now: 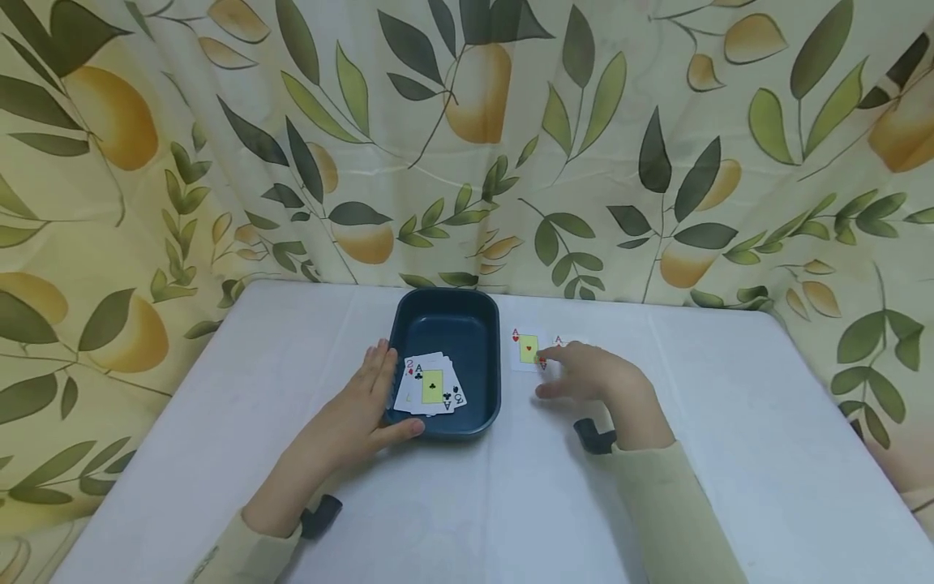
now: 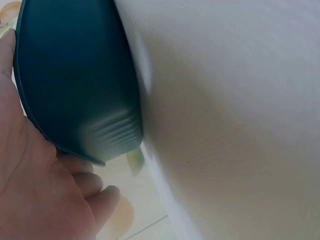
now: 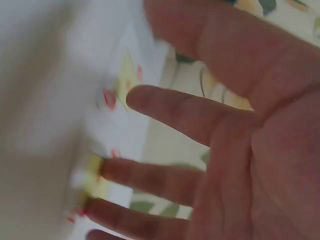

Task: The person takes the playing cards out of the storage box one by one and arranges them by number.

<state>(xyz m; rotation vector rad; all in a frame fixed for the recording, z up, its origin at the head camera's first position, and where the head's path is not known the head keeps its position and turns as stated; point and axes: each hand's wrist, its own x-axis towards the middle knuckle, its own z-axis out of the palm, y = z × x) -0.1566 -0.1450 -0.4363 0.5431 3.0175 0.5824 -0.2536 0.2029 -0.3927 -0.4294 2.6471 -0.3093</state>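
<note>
We've got our left hand (image 1: 365, 410) flat against the near left corner of the dark blue tray (image 1: 474, 324), fingers straight, thumb along the front rim. Fanned cards (image 1: 430, 387) lie inside w/ clubs showing. Right hand (image 1: 594, 377), fingers spread, hovers at two ace cards (image 1: 529, 350) on the white table (image 1: 730, 422) just right of the tray, fingertips touching, nothing pinched afaict.

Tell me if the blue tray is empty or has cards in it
Not empty. The blue tray holds a few face-up cards fanned at its near left end, beside the left hand on its rim.
</note>
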